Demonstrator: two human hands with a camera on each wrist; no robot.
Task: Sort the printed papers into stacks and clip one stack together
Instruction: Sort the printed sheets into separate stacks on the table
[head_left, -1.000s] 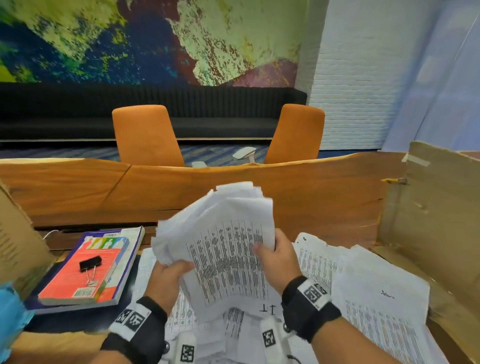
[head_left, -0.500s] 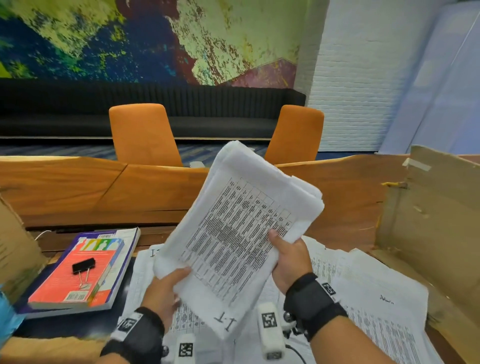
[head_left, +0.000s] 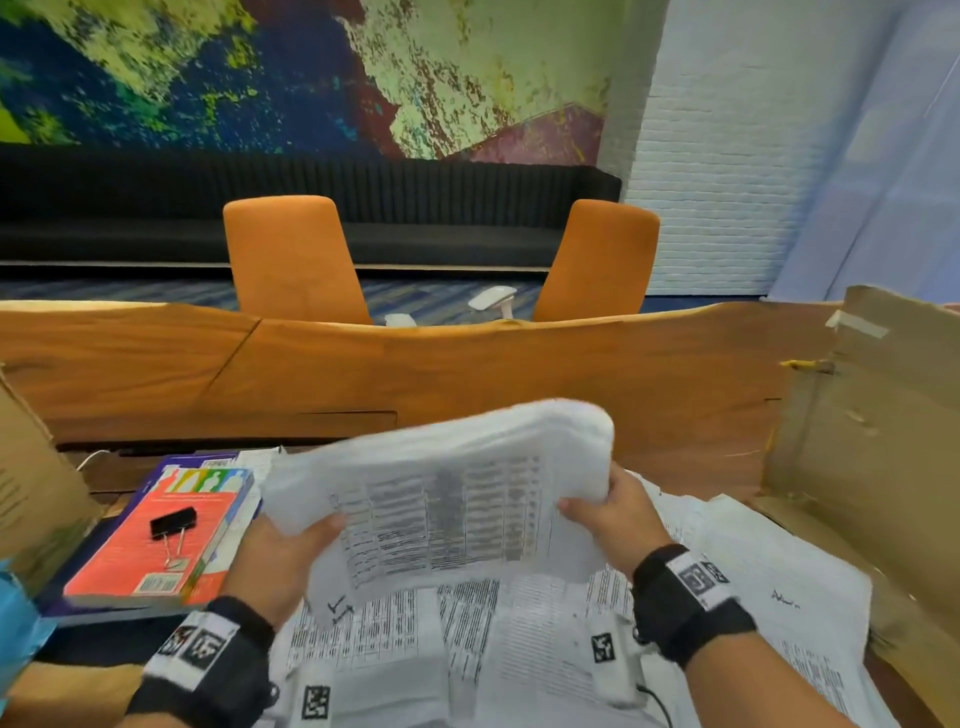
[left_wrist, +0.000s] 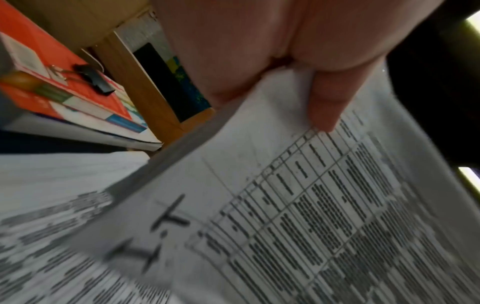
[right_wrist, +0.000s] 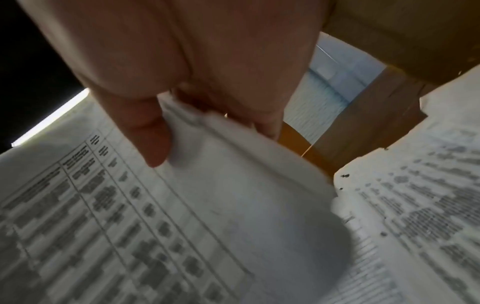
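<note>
Rotated since half a second ago: thick stack of white printed table sheets (head_left: 447, 499), formerly tilted up toward 1 o'clock, now lying near level, long side across. Left hand (head_left: 275, 561) pinches its 9 o'clock edge, thumb on top (other fingers hidden beneath). Right hand (head_left: 618, 519) grips the 3 o'clock edge, thumb on top, fingers curled under. Loose printed sheets (head_left: 753, 597) spread below. Black binder clip (head_left: 173, 521) rests on orange paperback book (head_left: 150, 551), at 9 o'clock.

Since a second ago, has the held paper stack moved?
Yes. The paper stack has swung from upright to nearly flat, its top edge dropping below the wooden table's far edge, gripped by left hand and right hand.
</note>
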